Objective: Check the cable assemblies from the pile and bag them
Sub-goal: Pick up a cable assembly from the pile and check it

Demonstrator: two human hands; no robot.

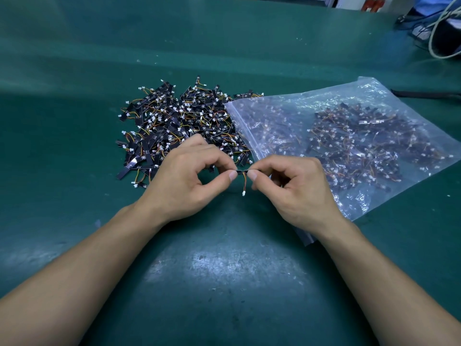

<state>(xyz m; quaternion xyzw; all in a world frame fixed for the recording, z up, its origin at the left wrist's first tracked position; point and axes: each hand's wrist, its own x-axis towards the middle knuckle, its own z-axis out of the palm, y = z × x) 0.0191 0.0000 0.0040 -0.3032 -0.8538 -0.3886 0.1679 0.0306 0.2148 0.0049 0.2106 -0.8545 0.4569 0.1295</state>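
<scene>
A pile of cable assemblies [179,121], small black strips with coloured wires and white plugs, lies on the green mat. One cable assembly [243,182] is held level between both hands, its wires and white plug hanging down. My left hand [184,181] pinches its left end and my right hand [296,191] pinches its right end, just in front of the pile. A clear zip bag [349,136] with many assemblies inside lies to the right, its open mouth facing the pile.
The green mat [224,270] covers the whole table. At the far right corner lie white and black cables [439,33]. A dark strap [424,94] lies behind the bag.
</scene>
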